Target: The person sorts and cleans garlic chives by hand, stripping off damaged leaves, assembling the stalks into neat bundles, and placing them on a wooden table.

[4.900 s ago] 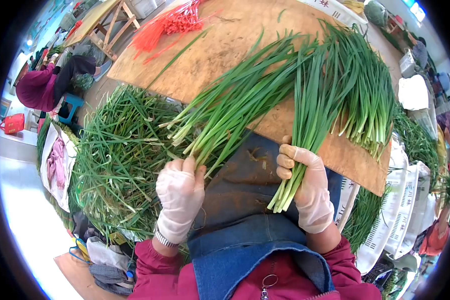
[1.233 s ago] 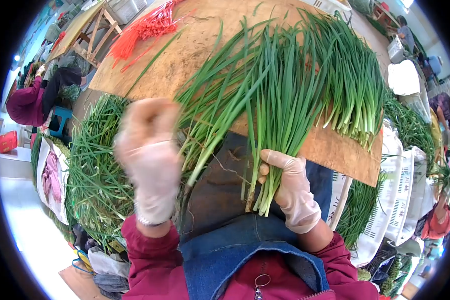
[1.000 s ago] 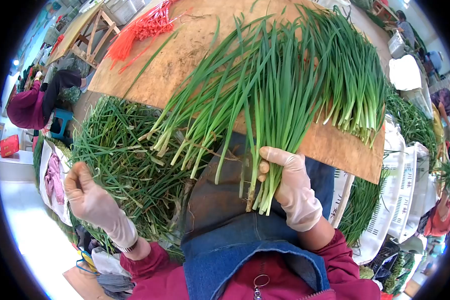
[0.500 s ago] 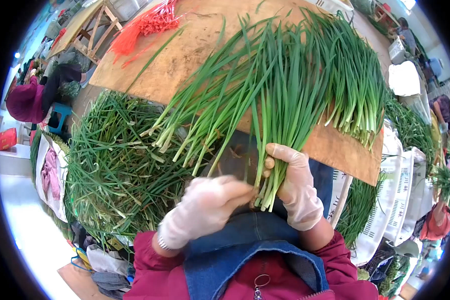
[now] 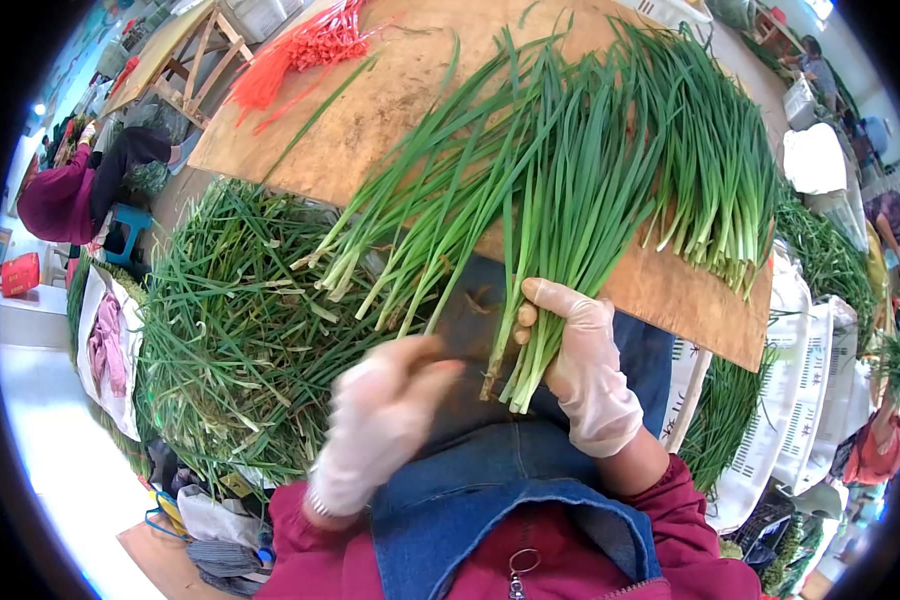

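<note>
Your right hand has its grip closed around the lower stalks of a green bunch, whose leaves lie across the table while the pale ends hang past its edge. Your left hand is blurred just beside the heap of greens, and you cannot tell its grip.

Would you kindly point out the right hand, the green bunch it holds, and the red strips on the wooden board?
Right hand point(image 5: 590, 368): head view, middle of the gloved hand.
Green bunch point(image 5: 568, 215): head view, leaves beyond the hand.
Red strips point(image 5: 315, 42): head view, middle of the pile.
</note>
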Action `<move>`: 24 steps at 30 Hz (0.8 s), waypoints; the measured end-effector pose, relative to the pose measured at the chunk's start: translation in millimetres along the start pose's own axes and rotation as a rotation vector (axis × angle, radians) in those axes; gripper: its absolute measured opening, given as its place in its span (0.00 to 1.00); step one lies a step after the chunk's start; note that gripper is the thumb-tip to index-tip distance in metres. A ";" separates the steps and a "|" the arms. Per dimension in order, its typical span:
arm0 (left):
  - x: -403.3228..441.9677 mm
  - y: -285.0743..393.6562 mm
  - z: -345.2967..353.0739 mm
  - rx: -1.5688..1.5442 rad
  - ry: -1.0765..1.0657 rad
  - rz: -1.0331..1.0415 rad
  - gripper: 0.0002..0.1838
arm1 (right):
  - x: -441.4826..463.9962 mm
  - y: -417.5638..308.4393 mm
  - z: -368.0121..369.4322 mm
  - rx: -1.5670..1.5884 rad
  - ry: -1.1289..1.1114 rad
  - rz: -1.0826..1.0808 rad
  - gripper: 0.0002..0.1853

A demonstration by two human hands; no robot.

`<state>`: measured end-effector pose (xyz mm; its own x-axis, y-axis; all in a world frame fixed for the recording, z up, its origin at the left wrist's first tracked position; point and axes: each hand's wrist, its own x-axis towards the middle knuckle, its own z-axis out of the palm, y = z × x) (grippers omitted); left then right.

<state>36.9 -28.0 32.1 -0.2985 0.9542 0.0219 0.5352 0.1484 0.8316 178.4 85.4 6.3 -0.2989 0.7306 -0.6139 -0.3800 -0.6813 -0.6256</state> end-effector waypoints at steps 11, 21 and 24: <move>35.6 -7.6 29.2 -1.121 -0.332 -0.568 0.14 | 8.6 3.3 -6.9 0.110 -0.152 -0.008 0.10; 32.3 -3.0 39.6 -0.720 -0.344 -0.484 0.11 | 1.6 -4.6 0.9 -0.012 -0.108 0.000 0.10; 18.9 -6.3 37.0 -0.277 -0.212 -0.184 0.08 | 4.7 -2.8 -0.3 -0.056 -0.063 -0.010 0.08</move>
<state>57.1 -1.3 6.8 -0.1840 0.9550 -0.2326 0.2460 0.2738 0.9298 178.3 90.8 5.1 -0.3503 0.7375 -0.5774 -0.3345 -0.6743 -0.6583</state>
